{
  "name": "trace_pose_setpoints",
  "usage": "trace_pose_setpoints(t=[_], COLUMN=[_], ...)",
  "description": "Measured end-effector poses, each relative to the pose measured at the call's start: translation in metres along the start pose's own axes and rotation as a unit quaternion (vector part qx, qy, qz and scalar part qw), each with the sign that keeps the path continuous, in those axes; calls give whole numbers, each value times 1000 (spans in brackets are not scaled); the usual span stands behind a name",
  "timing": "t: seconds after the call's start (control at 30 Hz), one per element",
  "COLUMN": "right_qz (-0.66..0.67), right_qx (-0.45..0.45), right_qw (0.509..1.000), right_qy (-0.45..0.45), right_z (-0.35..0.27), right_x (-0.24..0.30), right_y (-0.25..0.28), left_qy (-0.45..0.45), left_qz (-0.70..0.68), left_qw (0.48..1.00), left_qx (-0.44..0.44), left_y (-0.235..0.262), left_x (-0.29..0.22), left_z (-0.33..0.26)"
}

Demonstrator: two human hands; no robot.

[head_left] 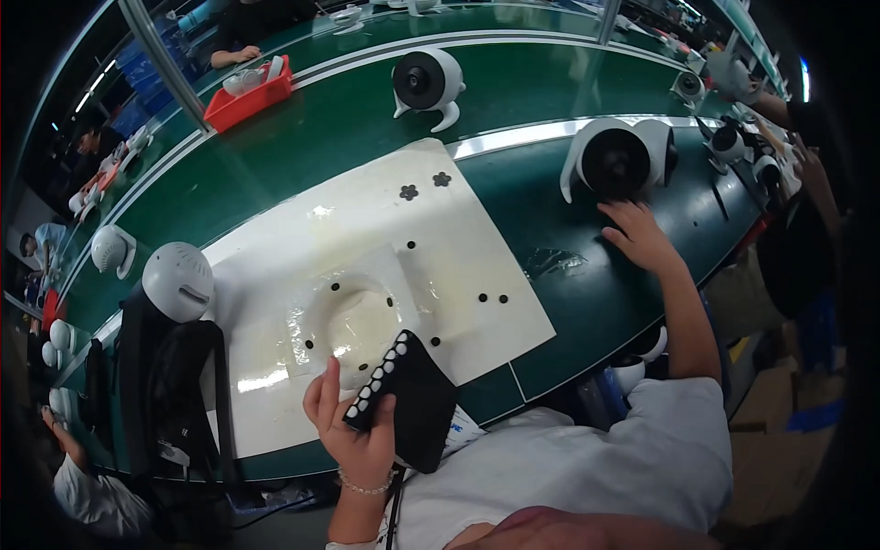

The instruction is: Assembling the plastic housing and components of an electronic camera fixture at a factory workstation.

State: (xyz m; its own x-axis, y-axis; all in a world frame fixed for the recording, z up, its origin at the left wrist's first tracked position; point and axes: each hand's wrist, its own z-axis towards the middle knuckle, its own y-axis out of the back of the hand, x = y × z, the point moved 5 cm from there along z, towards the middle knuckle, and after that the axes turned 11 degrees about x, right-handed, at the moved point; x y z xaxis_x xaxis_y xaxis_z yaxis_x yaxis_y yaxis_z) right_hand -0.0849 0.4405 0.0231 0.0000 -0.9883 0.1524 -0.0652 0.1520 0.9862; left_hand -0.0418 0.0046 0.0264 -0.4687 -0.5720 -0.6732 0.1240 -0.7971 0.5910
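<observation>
My left hand [356, 423] holds a black sheet [423, 399], fingers wrapped round its left side. A row of white round spots runs along the sheet's upper edge. At the right, my right hand [639, 236] reaches out with its fingers apart, just below a white device with a round black front [616, 163]. Whether the fingertips touch the device I cannot tell. Between the hands lies a white board [495, 316], with several small black discs [483, 298] scattered on it. Two dark flower-shaped pieces [442, 180] lie near its far corner. See-through film with a round outline [362, 316] covers its middle.
A similar white device [429, 84] stands on the green conveyor beyond the board. An orange-red bin [247, 94] holds white parts. At the left, a white rounded housing [178, 280] rests by a black stand [147, 376]. Other people work along the line.
</observation>
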Motion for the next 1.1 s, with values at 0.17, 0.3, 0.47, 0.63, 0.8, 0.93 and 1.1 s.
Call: trace_pose_setpoints(t=[0.17, 0.3, 0.47, 0.63, 0.8, 0.93, 1.1], right_qz=[54, 39, -58, -13, 559, 605, 544], right_qx=[-31, 40, -111, -271, -74, 73, 128], right_qw=[994, 998, 991, 947, 821, 761, 775], right_qy=[-93, -17, 48, 174, 86, 224, 296], right_z=[-1, 0, 2, -1, 28, 47, 76], right_x=[16, 70, 72, 94, 124, 232, 312], right_y=[-23, -16, -31, 15, 77, 80, 44], left_qy=[4, 38, 44, 20, -101, -127, -109], left_qz=[6, -16, -68, -39, -110, -185, -203], left_qw=[1000, 999, 996, 999, 989, 971, 969], left_qx=[-3, -28, -22, -19, 15, 81, 89], left_y=[0, 0, -2, 2, 2, 3, 2], left_x=[-2, -2, -3, -4, -3, -11, -9], left_z=[0, -1, 0, 1, 0, 0, 0])
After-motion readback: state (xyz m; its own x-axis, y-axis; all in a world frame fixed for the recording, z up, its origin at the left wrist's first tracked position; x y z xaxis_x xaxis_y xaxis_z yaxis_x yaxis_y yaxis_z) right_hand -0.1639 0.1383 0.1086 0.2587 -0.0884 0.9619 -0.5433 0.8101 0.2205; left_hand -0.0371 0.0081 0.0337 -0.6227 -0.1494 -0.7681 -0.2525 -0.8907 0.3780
